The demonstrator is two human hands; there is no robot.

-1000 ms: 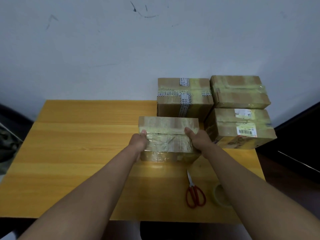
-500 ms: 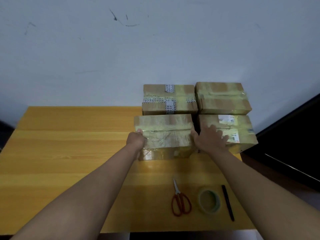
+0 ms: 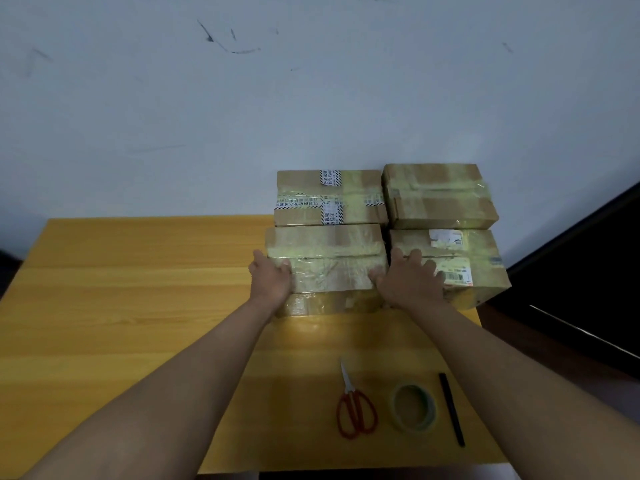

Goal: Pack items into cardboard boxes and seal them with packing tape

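A cardboard box wrapped in clear tape lies on the wooden table, set against three other sealed boxes. My left hand holds its left end, thumb on the top face and fingers down the side. My right hand lies flat with fingers spread, thumb at the box's right edge and fingers on the neighbouring labelled box. Behind stand a box with printed tape and a plain taped box, which sits on top of the labelled one.
Near the table's front right lie red-handled scissors, a roll of clear packing tape and a black pen. A white wall rises right behind the boxes. The table's right edge is close to the box stack.
The taped box has slid back and right until it sits against the other boxes. My right hand left the box's right end and spread onto the labelled box.
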